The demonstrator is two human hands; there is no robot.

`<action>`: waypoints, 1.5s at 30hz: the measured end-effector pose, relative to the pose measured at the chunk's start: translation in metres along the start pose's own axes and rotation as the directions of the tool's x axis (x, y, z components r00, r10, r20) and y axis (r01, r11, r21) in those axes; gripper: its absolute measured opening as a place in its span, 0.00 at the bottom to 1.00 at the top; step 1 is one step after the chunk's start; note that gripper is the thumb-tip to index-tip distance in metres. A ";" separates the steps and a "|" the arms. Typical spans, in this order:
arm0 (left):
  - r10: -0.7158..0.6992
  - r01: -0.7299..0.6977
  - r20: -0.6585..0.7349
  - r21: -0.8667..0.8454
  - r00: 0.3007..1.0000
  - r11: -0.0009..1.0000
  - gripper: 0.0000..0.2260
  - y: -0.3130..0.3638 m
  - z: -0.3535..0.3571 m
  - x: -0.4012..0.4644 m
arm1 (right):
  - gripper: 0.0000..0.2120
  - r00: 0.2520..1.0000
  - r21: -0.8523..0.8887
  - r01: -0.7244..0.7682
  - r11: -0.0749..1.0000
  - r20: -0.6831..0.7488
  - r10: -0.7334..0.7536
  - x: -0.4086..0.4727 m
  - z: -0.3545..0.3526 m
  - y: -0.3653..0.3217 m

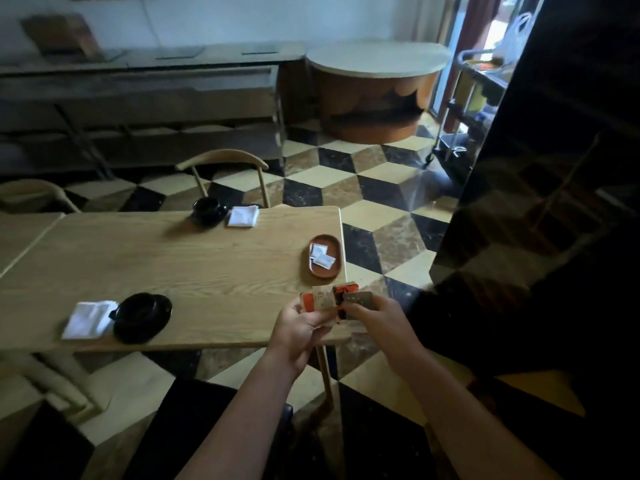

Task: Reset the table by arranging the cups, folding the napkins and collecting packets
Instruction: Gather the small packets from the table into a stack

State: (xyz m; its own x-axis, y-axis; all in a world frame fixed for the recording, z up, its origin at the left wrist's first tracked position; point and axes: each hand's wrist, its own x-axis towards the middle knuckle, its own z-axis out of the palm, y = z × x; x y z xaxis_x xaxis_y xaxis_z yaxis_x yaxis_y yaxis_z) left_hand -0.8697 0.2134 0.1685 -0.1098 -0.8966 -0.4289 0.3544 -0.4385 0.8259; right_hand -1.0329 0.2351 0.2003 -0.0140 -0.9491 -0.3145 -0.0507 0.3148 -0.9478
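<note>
Packets (327, 301), orange and tan, gathered low and right of centre, fanned upright with long edges roughly vertical, likely being squared into one stack. Pinched in left hand (300, 326) grip and right hand (372, 315) grip alike. Just above, brown tray (332, 271) on tabletop (207, 268) holding two white sachets.

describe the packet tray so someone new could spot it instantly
Start at the wooden table and go to its right end. The tray is a brown oval dish, just beyond both hands. Only it holds white packets.
</note>
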 end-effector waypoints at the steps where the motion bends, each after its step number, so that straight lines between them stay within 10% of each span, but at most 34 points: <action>1: -0.004 0.005 -0.035 0.005 0.999 1.000 0.12 0.001 -0.005 0.015 | 0.09 1.000 0.007 -0.019 1.000 0.006 0.019 0.016 0.005 -0.001; 26: -0.357 0.353 -0.351 -0.076 0.866 0.932 0.08 -0.004 0.010 0.301 | 0.03 0.938 -0.379 -0.302 0.875 0.044 0.343 0.359 -0.030 0.044; 34: -0.385 0.447 -0.452 0.036 0.805 0.894 0.06 -0.002 0.019 0.363 | 0.05 0.899 -0.764 -0.051 0.643 0.244 0.362 0.460 -0.026 0.035; 45: -0.237 0.527 -0.609 0.354 0.757 0.773 0.08 -0.021 0.001 0.414 | 0.11 0.797 -0.869 0.302 0.391 0.456 0.396 0.525 0.014 0.055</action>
State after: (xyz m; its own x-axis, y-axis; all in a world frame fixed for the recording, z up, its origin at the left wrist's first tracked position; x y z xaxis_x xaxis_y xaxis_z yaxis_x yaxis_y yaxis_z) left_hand -0.9233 -0.1482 -0.0263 0.3981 -0.5375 -0.7434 -0.1127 -0.8329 0.5418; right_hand -1.0291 -0.2458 -0.0176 0.4240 -0.6304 -0.6503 -0.8920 -0.1661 -0.4205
